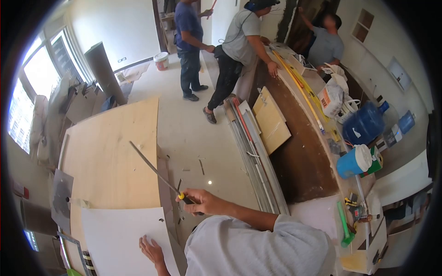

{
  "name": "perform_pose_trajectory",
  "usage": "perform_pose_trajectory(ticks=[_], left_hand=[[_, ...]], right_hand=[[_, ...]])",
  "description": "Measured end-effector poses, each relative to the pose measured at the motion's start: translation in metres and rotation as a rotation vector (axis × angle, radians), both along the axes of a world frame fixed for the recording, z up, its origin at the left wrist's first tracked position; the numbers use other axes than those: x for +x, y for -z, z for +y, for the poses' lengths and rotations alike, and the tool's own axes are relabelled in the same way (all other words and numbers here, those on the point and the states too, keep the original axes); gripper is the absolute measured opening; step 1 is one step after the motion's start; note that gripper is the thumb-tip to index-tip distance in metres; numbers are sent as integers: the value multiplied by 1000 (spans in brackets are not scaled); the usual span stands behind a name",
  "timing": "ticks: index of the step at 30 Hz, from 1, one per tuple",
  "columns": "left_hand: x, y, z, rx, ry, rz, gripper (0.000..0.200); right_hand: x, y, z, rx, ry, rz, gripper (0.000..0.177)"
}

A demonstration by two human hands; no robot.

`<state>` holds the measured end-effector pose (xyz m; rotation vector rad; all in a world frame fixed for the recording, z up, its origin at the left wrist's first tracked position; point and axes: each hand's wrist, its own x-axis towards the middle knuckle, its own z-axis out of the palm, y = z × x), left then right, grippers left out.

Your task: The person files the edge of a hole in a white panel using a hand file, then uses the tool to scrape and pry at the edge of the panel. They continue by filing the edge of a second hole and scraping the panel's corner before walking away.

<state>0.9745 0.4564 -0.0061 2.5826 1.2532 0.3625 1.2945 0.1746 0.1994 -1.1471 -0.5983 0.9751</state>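
Note:
My right hand (201, 202) is closed around the yellow and black handle of a long, thin, grey file (154, 167). The file is raised above the workbench edge, its tip pointing up and to the left. Flat on a white sheet (120, 234) lies my left hand (151, 250), fingers spread and holding nothing. The sheet rests on the near end of a large plywood board (117, 152). A small dark hole or notch (161, 220) shows close to the sheet's right edge.
Three other people stand at the back, by a long curved counter (301, 92). Long metal strips (251, 156) and a wooden panel (270, 120) lean against it. On it are a water jug (366, 123), a blue container (350, 164) and a green hammer (344, 225).

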Motion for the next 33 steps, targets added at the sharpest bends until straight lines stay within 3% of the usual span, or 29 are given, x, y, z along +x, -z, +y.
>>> perform_pose_trajectory(ticks=[2, 8, 11, 12, 15, 16, 22, 25, 26, 27, 29, 33], left_hand=[[-12, 10, -6, 37, -77, 24, 51], [-35, 35, -15, 164, -278, 145, 58], [-30, 23, -3, 52, -296, 310, 61], [-28, 12, 3, -36, -282, 338, 65], [-24, 6, 34, -203, -288, 362, 95], [-27, -3, 23, -99, -129, 333, 91], [-6, -15, 41, -295, -155, 536, 129], [-2, 13, 50, -270, -395, 587, 146], [1, 7, 61, -408, -293, 671, 164], [-4, 10, 56, -392, -411, 608, 167], [2, 19, 72, -407, -312, 620, 160], [7, 22, 82, -513, -388, 588, 156]], right_hand=[[3, 11, -24, 13, -11, 69, 20], [36, 87, -131, -363, 234, -561, 30], [31, 107, -174, -484, 257, -487, 39], [27, 111, -182, -473, 268, -458, 29], [14, 99, -200, -515, 269, -307, 30], [12, 106, -201, -493, 287, -306, 32], [5, 121, -220, -492, 410, -295, 37], [0, 126, -230, -569, 432, -308, 42], [5, 128, -230, -598, 442, -333, 44], [9, 130, -230, -600, 458, -321, 45], [5, 135, -231, -618, 467, -274, 46], [9, 132, -228, -715, 411, -356, 47]])
